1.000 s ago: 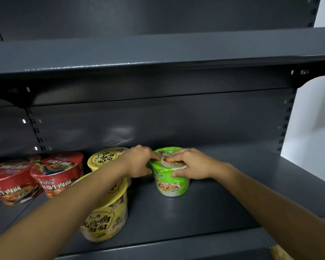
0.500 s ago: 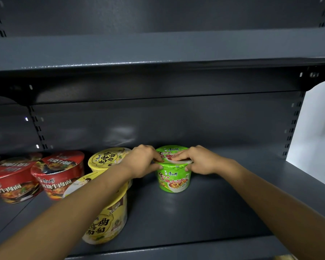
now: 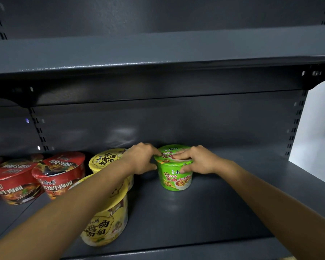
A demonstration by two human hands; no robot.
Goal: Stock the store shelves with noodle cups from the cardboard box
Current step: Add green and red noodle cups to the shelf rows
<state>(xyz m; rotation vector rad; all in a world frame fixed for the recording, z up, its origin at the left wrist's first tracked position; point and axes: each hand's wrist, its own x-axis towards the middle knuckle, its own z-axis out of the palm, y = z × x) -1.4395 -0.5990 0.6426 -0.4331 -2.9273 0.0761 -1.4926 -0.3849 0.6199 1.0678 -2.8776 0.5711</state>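
Together, arms outstretched, left grip (image 3: pixel 141 158) and right grip (image 3: pixel 197 160) clasping green noodle cup (image 3: pixel 175 180) on shelf (image 3: pixel 223 205)

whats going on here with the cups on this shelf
A person is stocking a dark metal shelf with noodle cups. The green noodle cup stands upright toward the back of the shelf, gripped from both sides: the left hand at its left rim, the right hand across its lid. To its left stand yellow cups and red cups.
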